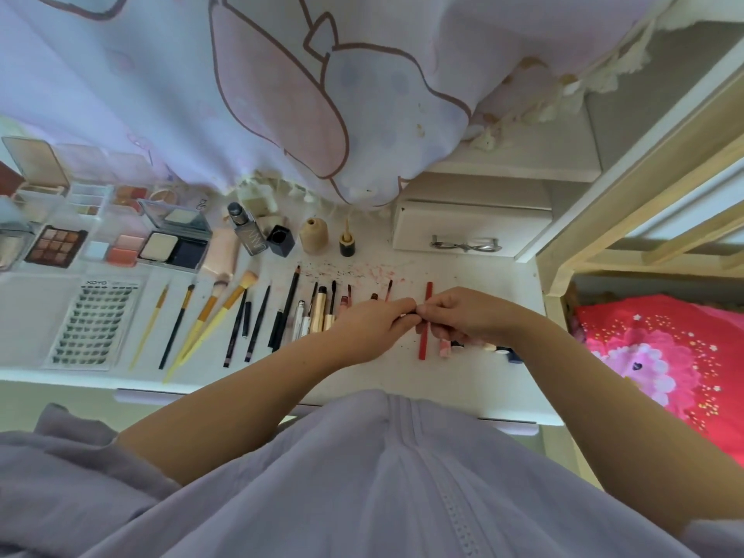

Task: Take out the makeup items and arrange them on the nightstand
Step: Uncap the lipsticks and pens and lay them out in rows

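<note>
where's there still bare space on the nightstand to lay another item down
Free: the strip between the red pencil and the nightstand's right edge, below the eyelash curler; also the front edge under the hands. Crowded: the left side, with palettes, lash tray and the brush row.

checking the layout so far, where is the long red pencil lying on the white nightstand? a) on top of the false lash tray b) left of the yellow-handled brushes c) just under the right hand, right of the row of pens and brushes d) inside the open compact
c: the long red pencil lies on the white nightstand beneath the right hand, to the right of the row of pens and brushes.
</note>
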Demonstrator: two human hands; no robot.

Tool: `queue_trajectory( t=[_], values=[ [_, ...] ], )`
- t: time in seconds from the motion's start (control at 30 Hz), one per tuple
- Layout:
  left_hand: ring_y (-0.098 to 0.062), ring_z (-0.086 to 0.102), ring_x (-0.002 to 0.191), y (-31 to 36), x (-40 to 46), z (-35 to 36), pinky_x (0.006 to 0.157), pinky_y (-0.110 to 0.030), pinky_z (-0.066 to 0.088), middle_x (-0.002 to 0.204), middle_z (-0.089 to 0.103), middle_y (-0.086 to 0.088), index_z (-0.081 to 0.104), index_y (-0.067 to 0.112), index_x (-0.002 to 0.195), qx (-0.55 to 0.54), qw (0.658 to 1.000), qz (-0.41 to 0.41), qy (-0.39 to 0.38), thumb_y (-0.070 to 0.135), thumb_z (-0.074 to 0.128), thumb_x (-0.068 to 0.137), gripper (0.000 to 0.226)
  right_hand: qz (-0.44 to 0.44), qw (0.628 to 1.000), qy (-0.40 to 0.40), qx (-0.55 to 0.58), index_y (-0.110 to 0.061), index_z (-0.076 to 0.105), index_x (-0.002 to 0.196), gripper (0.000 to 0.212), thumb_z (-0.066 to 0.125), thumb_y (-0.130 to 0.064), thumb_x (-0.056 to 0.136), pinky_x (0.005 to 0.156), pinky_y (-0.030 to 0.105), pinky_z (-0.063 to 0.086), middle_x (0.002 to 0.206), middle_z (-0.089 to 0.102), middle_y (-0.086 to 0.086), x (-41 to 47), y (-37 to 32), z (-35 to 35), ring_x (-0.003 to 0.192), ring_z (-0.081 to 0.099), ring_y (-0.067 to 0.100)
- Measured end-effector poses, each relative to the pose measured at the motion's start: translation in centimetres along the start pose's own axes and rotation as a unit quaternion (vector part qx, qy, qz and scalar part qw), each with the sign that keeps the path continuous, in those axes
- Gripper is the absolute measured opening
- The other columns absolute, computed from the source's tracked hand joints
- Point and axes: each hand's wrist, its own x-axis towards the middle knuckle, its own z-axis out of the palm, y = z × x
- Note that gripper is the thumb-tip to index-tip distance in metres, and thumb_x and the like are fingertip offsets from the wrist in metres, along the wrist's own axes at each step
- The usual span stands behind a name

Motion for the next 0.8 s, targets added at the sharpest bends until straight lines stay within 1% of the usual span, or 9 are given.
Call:
queue_trajectory(
  t=[0.13,0.17,0.23,0.3,0.4,0.47,0.53,0.67,0.8],
  values=[
    [-0.022,0.056,0.080,-0.6,0.0,0.8,0.072,-0.030,0.031,0.079,0.057,-0.001,0.045,0.019,0.102,-0.038,0.996,-0.043,-0.063,0.034,0.028,0.101,0.023,0.047,0.997,0.012,-0.059,-0.019,0.061,0.079,0.028,0.043,-0.024,0.100,0.051,0.017,0.036,0.069,0.066,-0.004,-0.2,0.8,-0.4,0.052,0.048,0.003],
    [-0.022,0.056,0.078,-1.1,0.1,0.8,0.076,-0.030,0.035,0.081,0.057,-0.004,0.044,0.017,0.103,-0.061,0.994,-0.059,-0.073,0.030,0.027,0.102,0.022,0.065,0.995,0.026,-0.066,-0.017,0.060,0.086,0.024,0.042,-0.021,0.100,0.053,0.018,0.037,0.077,0.069,-0.001,-0.4,1.2,-0.8,0.058,0.051,0.005],
    [-0.017,0.052,0.068,-1.7,0.5,0.5,0.085,-0.041,0.045,0.080,0.054,-0.004,0.045,0.010,0.107,-0.124,0.984,-0.104,-0.075,0.023,0.029,0.102,0.021,0.102,0.992,0.062,-0.046,-0.012,0.055,0.098,0.017,0.039,-0.016,0.100,0.054,0.021,0.037,0.083,0.072,0.000,-0.6,2.0,-1.4,0.067,0.055,0.008],
    [-0.015,0.055,0.067,-1.9,1.2,0.3,0.073,-0.038,0.052,0.085,0.057,-0.005,0.047,0.008,0.109,-0.210,0.964,-0.154,-0.046,0.018,0.033,0.101,0.018,0.135,0.987,0.092,0.000,-0.011,0.048,0.098,0.014,0.035,-0.015,0.099,0.053,0.023,0.037,0.081,0.074,0.000,-0.5,2.4,-1.4,0.070,0.058,0.011],
    [-0.012,0.065,0.069,-1.4,2.8,0.3,0.062,-0.022,0.047,0.085,0.069,-0.006,0.055,0.007,0.098,-0.285,0.939,-0.192,0.021,0.017,0.044,0.098,0.016,0.153,0.977,0.144,0.023,-0.012,0.047,0.093,0.014,0.035,-0.016,0.098,0.054,0.023,0.039,0.087,0.074,0.005,0.4,2.4,0.1,0.068,0.059,0.013],
    [-0.010,0.059,0.060,-1.2,3.8,0.4,0.056,-0.020,0.042,0.073,0.067,-0.002,0.058,0.008,0.080,-0.221,0.956,-0.190,0.040,0.023,0.048,0.095,0.024,0.148,0.970,0.191,-0.008,-0.012,0.049,0.093,0.016,0.038,-0.022,0.098,0.057,0.023,0.040,0.085,0.068,0.005,1.4,2.5,1.6,0.068,0.056,0.015],
    [-0.012,0.053,0.054,-1.3,4.7,0.4,0.054,-0.022,0.042,0.061,0.058,-0.002,0.057,0.009,0.069,-0.124,0.975,-0.180,0.044,0.028,0.049,0.094,0.032,0.137,0.960,0.225,-0.094,-0.012,0.049,0.091,0.020,0.040,-0.029,0.097,0.068,0.026,0.039,0.080,0.060,0.003,2.4,2.9,3.2,0.076,0.056,0.020],
    [-0.020,0.057,0.063,-1.8,5.8,0.8,0.062,-0.032,0.049,0.061,0.054,-0.003,0.052,0.012,0.063,-0.001,0.984,-0.179,0.022,0.031,0.048,0.092,0.034,0.140,0.938,0.249,-0.194,-0.002,0.054,0.106,0.033,0.036,-0.029,0.100,0.077,0.033,0.042,0.110,0.057,0.014,4.2,2.9,5.6,0.100,0.059,0.030],
    [-0.019,0.052,0.069,-2.1,6.0,0.9,0.057,-0.030,0.041,0.066,0.049,-0.002,0.054,0.011,0.072,0.109,0.977,-0.185,0.017,0.031,0.045,0.092,0.029,0.140,0.945,0.206,-0.212,-0.005,0.051,0.080,0.027,0.036,-0.017,0.100,0.076,0.032,0.045,0.101,0.061,0.014,5.9,2.5,6.5,0.101,0.060,0.030]
  ],
)
